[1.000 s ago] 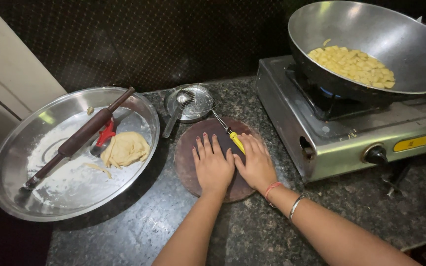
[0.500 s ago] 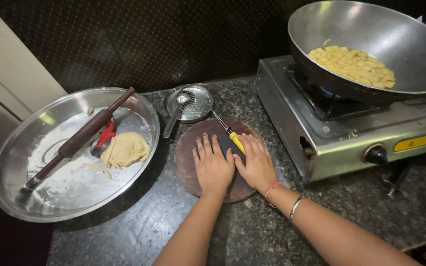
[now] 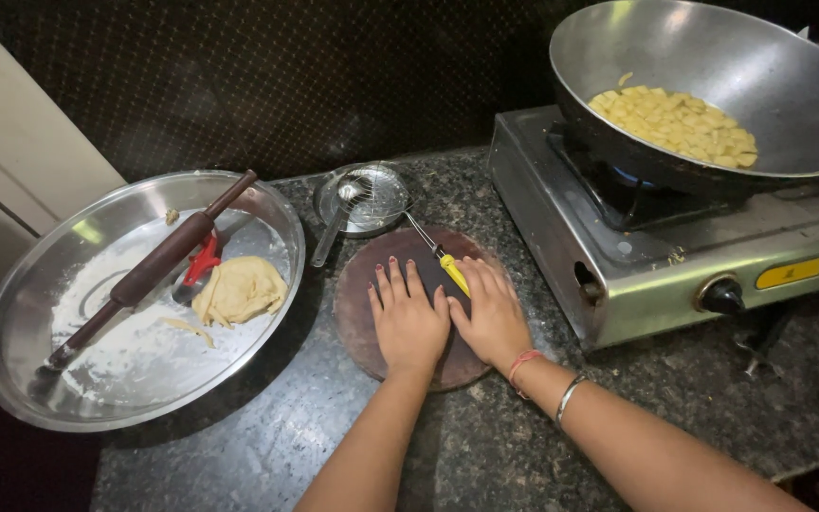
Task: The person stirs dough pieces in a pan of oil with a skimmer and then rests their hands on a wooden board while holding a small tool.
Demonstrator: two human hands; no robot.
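Note:
Both my hands lie flat, side by side, on a round brown rolling board (image 3: 362, 313) on the dark stone counter. My left hand (image 3: 407, 318) has its fingers spread on the board's middle. My right hand (image 3: 492, 313) presses down beside it, next to a yellow-handled knife (image 3: 440, 256) that rests on the board's far edge. Whatever sits under my palms is hidden. Neither hand grips anything.
A large steel plate (image 3: 21, 313) at left holds flour, a lump of dough (image 3: 237, 289), a brown rolling pin (image 3: 154, 265) and a red-handled tool (image 3: 201, 261). A wire strainer (image 3: 364, 197) lies behind the board. A gas stove (image 3: 618, 246) at right carries a wok (image 3: 713, 66) of yellow pieces.

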